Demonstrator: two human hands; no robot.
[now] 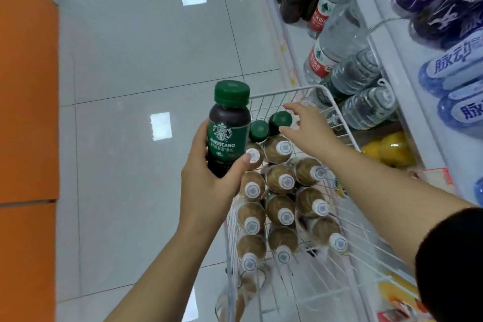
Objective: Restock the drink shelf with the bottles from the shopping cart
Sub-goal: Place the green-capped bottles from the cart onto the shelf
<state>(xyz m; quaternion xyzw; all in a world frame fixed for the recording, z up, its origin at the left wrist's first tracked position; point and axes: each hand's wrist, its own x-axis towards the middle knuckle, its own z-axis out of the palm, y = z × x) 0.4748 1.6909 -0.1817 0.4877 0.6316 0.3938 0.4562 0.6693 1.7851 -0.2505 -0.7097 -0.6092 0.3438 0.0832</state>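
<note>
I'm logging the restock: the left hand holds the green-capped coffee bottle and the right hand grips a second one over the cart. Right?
Not quite: the head view shows the right hand empty, reaching open over the cart. The left hand does hold the coffee bottle.

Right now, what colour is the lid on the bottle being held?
Dark green cap, seen from the head view.

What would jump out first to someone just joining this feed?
The left hand holds a green-capped Americano bottle upright at the left edge of the white wire cart. The right hand reaches open over two more green caps at the cart's far end, beyond rows of white-capped brown bottles.
</note>
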